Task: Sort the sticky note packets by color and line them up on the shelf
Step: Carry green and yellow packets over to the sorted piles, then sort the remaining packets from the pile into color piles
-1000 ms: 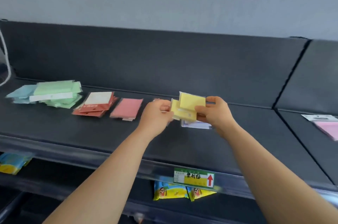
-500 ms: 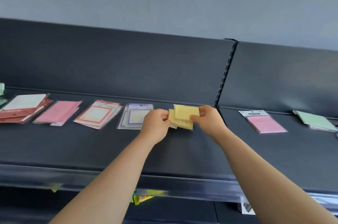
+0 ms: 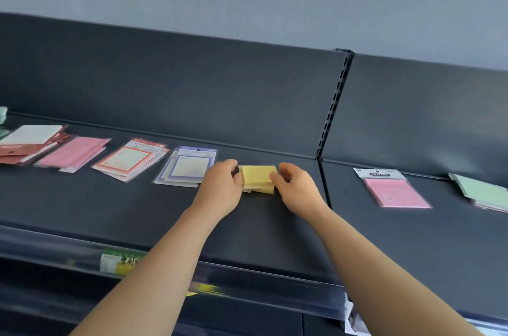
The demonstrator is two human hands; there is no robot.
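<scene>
– Shelf point(image 3: 137, 212), far left: what lies there?
– A sliver of green packets point(image 3: 2, 116) at the frame's edge. Next come red packets point(image 3: 24, 147) in a stack, then pink packets point(image 3: 72, 154). Each pile is tilted, with its far end leaning right.
– And next along?
– Orange-bordered packets point(image 3: 132, 158) in a loose fan, then purple-bordered packets point(image 3: 189, 166). Their long axis runs front to back, and the printed header is at the far end.
– Where are the hands?
– Just right of the purple pile. The left hand point(image 3: 220, 188) has its fingers curled round the left edge of the yellow packets point(image 3: 257, 176), and it hides the purple pile's near right corner. The right hand point(image 3: 298, 190) pinches the stack's right edge, thumb on top and the other fingers curled behind.
– How do the yellow packets lie?
– Flat on the shelf, between the two hands. The stack is close to square, so it has no clear long axis. Its front edge runs roughly along the shelf's length. The lower packets peek out at the front, slightly out of line with the top one.
– Beyond it?
– A slotted post point(image 3: 332, 105) splits the back panel. In the right bay lies a single pink packet point(image 3: 395, 192), header card at the far end, long axis front to back but angled. Pale green packets point(image 3: 483, 191) follow at the frame's edge.
</scene>
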